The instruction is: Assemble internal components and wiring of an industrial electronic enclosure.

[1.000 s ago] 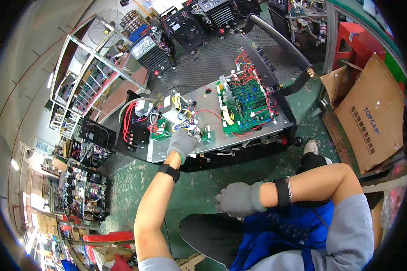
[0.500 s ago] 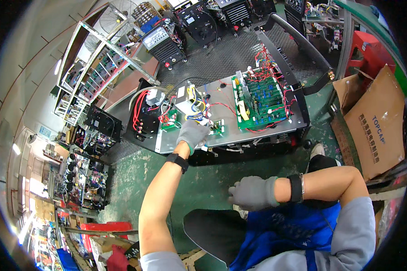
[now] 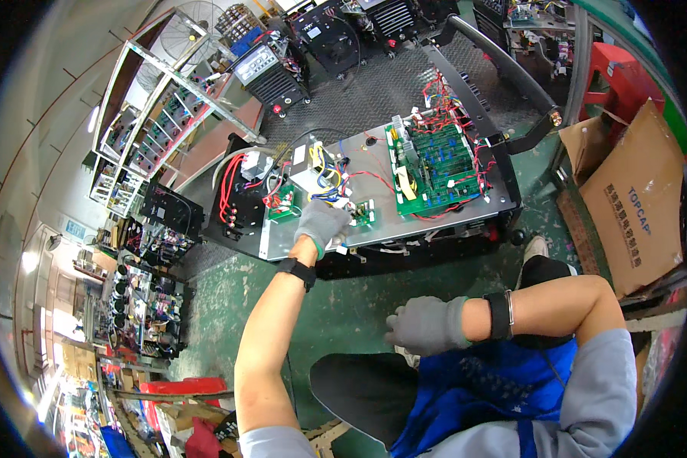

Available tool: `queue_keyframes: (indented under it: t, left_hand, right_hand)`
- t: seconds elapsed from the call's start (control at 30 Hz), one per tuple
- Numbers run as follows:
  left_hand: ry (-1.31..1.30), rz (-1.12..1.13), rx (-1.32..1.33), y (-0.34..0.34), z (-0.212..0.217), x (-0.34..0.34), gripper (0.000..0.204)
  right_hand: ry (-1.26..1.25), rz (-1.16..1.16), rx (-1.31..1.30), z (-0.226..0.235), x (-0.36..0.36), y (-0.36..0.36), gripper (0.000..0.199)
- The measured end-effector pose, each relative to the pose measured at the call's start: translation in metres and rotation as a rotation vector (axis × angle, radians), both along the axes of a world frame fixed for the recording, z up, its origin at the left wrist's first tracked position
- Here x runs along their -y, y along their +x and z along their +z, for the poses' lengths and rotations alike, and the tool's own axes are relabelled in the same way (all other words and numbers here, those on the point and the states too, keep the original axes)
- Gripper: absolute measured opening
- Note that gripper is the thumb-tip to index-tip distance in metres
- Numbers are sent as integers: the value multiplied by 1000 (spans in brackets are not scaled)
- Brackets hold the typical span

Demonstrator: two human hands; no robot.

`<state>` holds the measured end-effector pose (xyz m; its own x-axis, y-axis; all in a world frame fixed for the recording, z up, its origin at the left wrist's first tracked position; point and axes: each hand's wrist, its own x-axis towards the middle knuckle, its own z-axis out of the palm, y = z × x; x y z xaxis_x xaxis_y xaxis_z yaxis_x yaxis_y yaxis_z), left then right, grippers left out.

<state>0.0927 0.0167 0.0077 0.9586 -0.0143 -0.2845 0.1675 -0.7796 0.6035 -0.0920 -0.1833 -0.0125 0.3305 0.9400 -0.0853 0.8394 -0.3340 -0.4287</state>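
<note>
My left hand [image 3: 322,221], in a grey glove, reaches over the near edge of a flat metal plate [image 3: 282,238]. Its fingers are curled down beside a small green circuit board [image 3: 365,214] and a bundle of yellow and blue wires [image 3: 327,178]; whatever they grip is hidden. A white box-shaped part [image 3: 304,166] stands just behind this hand. Off the machine, my right hand [image 3: 427,326], also gloved, is held in a loose fist above my lap, with nothing showing from it. A large green circuit board [image 3: 435,172] with red wires lies on the plate's right side.
A black frame with a handle [image 3: 504,65] rises at the machine's right end. Red cables [image 3: 231,187] run at its left end. Cardboard [image 3: 633,214] and a red stool [image 3: 614,80] stand at the right. More black machines [image 3: 263,72] stand behind, near a metal rack [image 3: 149,114].
The whole view has shifted slightly, so the machine sits a little higher in the picture. My left hand stays by the small board and wires; my right fist has hardly moved.
</note>
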Motion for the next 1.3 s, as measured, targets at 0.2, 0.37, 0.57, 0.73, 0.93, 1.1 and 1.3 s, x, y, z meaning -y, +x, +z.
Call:
queue_keyframes:
  t: [0.2,0.37,0.57,0.73,0.93,1.1,1.3]
  left_hand:
    - [-60,52,-46,-3,7,6,19]
    - [-246,86,-78,-4,9,9,18]
    - [-28,33,-53,1,0,8,17]
    - [-26,-89,-25,6,-1,-2,18]
    - [-105,-54,-151,0,14,6,21]
    - [-26,-87,-116,2,15,6,21]
    - [26,-107,-96,3,17,6,20]
  right_hand:
    - [-24,3,-12,-2,-2,1,24]
    - [-44,-9,-24,-1,0,2,23]
    - [-39,-9,-27,-6,-3,3,23]
    - [-15,-3,-18,-8,-3,2,22]
    - [-14,-12,-39,-3,3,1,20]
    - [-37,1,-6,2,4,2,20]
    - [-55,-4,8,1,5,2,21]
